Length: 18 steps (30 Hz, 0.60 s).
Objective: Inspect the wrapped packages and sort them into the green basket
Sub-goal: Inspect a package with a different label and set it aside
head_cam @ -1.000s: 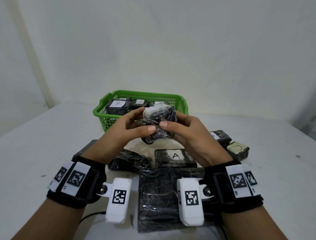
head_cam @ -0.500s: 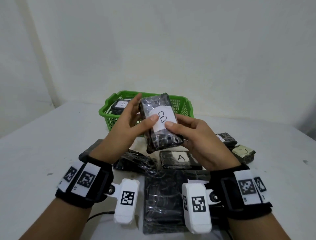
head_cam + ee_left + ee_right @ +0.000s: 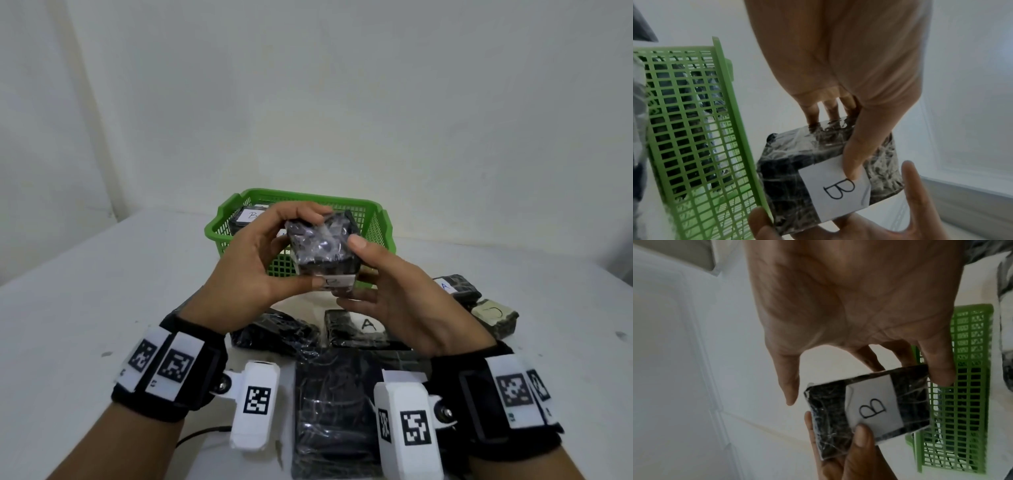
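Both hands, left hand (image 3: 246,274) and right hand (image 3: 404,301), grip a black wrapped package (image 3: 322,246) before the green basket (image 3: 373,219); table packages read "A" (image 3: 368,323). Left wrist view: thumb on its "B" label (image 3: 836,186). Right wrist view: same "B" label, fingers curled round the package.

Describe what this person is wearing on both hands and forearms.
Both hands are bare, with no gloves or sleeves. The left hand has a black wrist strap carrying white panels printed with square black-and-white coded markers, plus a white camera housing bearing another marker. The right hand wears a matching strap and white housing. A thin black cable lies near the left forearm.
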Each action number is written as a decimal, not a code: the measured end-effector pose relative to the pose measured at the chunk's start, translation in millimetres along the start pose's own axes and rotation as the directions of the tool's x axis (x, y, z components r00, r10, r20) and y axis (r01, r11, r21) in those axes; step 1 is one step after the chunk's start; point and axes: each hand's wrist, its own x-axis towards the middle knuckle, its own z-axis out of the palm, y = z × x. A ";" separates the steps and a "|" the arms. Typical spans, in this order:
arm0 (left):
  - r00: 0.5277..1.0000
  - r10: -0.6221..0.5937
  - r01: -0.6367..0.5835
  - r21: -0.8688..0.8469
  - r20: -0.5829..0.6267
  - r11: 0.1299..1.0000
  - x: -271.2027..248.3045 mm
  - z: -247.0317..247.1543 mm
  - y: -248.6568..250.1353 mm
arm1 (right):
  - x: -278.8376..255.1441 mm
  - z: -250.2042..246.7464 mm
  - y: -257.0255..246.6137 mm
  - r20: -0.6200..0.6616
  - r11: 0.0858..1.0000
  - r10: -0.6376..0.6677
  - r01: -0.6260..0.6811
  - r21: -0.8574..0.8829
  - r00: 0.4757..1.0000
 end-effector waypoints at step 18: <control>0.915 -0.403 0.403 -0.002 -0.004 0.915 0.6 2.7 -4.8 | 7.4 -0.5 8.9 -0.118 0.992 -0.065 0.051 -0.119 0.991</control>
